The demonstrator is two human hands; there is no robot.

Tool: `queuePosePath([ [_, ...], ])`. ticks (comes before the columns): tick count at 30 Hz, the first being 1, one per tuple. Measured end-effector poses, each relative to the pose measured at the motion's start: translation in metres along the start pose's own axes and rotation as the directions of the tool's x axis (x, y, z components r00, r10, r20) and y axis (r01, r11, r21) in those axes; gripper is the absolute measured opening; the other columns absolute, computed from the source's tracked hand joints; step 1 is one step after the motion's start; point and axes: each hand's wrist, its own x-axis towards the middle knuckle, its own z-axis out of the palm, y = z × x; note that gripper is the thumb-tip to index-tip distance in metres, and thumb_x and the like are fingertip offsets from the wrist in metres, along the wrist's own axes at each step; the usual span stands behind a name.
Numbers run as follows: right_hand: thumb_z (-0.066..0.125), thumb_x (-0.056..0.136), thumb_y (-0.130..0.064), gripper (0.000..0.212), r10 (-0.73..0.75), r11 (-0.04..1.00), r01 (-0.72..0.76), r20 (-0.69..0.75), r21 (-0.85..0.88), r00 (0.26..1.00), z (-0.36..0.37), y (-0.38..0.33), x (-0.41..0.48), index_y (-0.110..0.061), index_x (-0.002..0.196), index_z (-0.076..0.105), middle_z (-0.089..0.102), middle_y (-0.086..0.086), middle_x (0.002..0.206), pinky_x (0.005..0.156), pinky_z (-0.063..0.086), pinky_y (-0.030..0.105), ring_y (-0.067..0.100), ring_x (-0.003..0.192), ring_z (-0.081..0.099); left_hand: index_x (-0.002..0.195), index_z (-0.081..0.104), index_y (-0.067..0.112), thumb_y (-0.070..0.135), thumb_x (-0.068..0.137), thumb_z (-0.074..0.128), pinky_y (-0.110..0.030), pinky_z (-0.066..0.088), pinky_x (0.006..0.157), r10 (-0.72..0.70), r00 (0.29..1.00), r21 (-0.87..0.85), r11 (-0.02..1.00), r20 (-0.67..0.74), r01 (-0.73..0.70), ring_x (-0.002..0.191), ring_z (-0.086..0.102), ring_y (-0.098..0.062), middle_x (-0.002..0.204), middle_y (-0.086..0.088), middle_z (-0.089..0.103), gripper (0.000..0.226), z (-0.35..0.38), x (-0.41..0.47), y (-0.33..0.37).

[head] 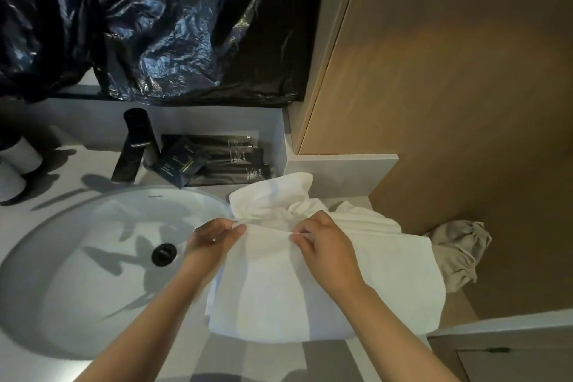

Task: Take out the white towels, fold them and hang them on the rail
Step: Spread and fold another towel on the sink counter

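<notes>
A white towel (279, 295) lies partly folded on the counter to the right of the sink, its near part flat and its far part bunched up. My left hand (214, 240) pinches the towel's upper edge near its left corner. My right hand (322, 242) pinches the same edge a little further right. A second white towel (366, 217) lies crumpled behind and to the right of the first. No rail is in view.
An oval white sink (102, 273) with a black drain (163, 254) fills the left. A black tap (131, 146) and dark toiletry packets (217, 161) stand behind it. A black plastic sheet (148, 22) covers the wall above. A beige drawstring bag (459, 251) hangs off the counter's right end.
</notes>
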Motion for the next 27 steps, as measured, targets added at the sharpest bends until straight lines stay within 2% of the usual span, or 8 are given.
queuePosePath([
  [5,0.056,0.098,-0.029,0.011,0.018,1.000,-0.018,-0.088,-0.003,0.996,-0.008,-0.004,0.012,-0.023,0.089,0.060,0.059,-0.010,0.094,0.062,0.039,0.022,0.011,0.080,0.058,0.083,0.066,0.024,0.047,0.087,0.065,-0.012,0.038,0.063,-0.035,0.998,0.019,0.999,0.061,0.034,0.078,0.060,-0.005,0.080,0.011,0.066,0.024,-0.006,0.002,0.002],
  [7,0.055,0.098,-0.029,0.011,0.046,0.999,-0.046,-0.135,-0.001,0.990,-0.010,-0.003,0.019,-0.022,0.091,0.061,0.061,-0.009,0.093,0.063,0.042,0.028,0.013,0.080,0.057,0.086,0.068,0.027,0.048,0.086,0.066,-0.011,0.040,0.061,-0.029,0.997,-0.004,1.000,0.068,0.029,0.078,0.062,0.003,0.084,0.011,0.070,0.021,-0.008,-0.001,0.000],
  [11,0.055,0.098,-0.033,0.014,0.098,0.988,-0.104,-0.058,-0.111,0.993,0.002,-0.001,0.032,-0.022,0.093,0.062,0.065,-0.006,0.095,0.066,0.044,0.031,0.015,0.085,0.060,0.086,0.068,0.026,0.042,0.085,0.069,-0.006,0.038,0.051,-0.065,0.998,-0.041,0.997,0.004,0.065,0.068,0.060,0.009,0.081,0.014,0.069,0.016,-0.004,-0.003,0.005],
  [15,0.053,0.099,-0.035,0.020,0.083,0.974,-0.108,-0.130,-0.201,0.988,0.020,0.004,0.032,-0.020,0.099,0.066,0.065,-0.004,0.102,0.071,0.038,0.026,0.016,0.092,0.056,0.079,0.068,0.028,0.033,0.082,0.075,-0.005,0.040,0.055,-0.044,0.998,-0.146,0.989,-0.051,0.036,0.068,0.059,0.015,0.074,0.018,0.068,0.009,-0.001,-0.004,0.004],
  [19,0.051,0.100,-0.033,0.023,0.026,0.984,-0.047,-0.118,-0.172,0.993,0.026,0.009,0.026,-0.021,0.109,0.068,0.065,-0.003,0.110,0.092,0.035,0.032,0.020,0.105,0.054,0.085,0.063,0.033,0.035,0.081,0.074,-0.008,0.041,0.056,0.014,0.995,-0.159,0.987,-0.103,-0.031,0.068,0.060,0.006,0.078,0.025,0.067,0.012,-0.002,-0.008,0.001],
  [22,0.056,0.098,-0.025,0.017,-0.043,0.990,0.023,-0.144,-0.141,0.989,0.027,0.009,0.023,-0.018,0.095,0.071,0.065,-0.002,0.097,0.089,0.036,0.034,0.023,0.096,0.055,0.081,0.064,0.043,0.035,0.083,0.073,-0.017,0.043,0.067,0.006,0.995,-0.179,0.984,-0.099,-0.024,0.076,0.062,0.007,0.085,0.016,0.071,0.012,-0.002,-0.010,-0.005],
  [24,0.057,0.098,-0.023,0.016,-0.066,0.991,0.046,-0.161,-0.128,0.985,0.026,0.009,0.021,-0.015,0.090,0.069,0.063,0.000,0.093,0.085,0.037,0.035,0.024,0.090,0.054,0.074,0.066,0.039,0.033,0.085,0.071,-0.016,0.042,0.068,0.016,0.995,-0.172,0.984,-0.102,-0.033,0.077,0.062,0.004,0.083,0.014,0.069,0.013,-0.003,-0.010,-0.011],
  [27,0.051,0.100,-0.023,0.020,-0.089,0.986,0.068,-0.138,-0.151,0.986,0.023,0.008,0.019,-0.014,0.089,0.064,0.060,0.000,0.089,0.081,0.037,0.034,0.023,0.085,0.052,0.066,0.062,0.029,0.042,0.090,0.061,-0.016,0.042,0.062,-0.004,0.998,-0.076,0.997,-0.070,-0.001,0.067,0.056,-0.007,0.072,0.004,0.062,0.027,-0.005,-0.010,-0.014],
])
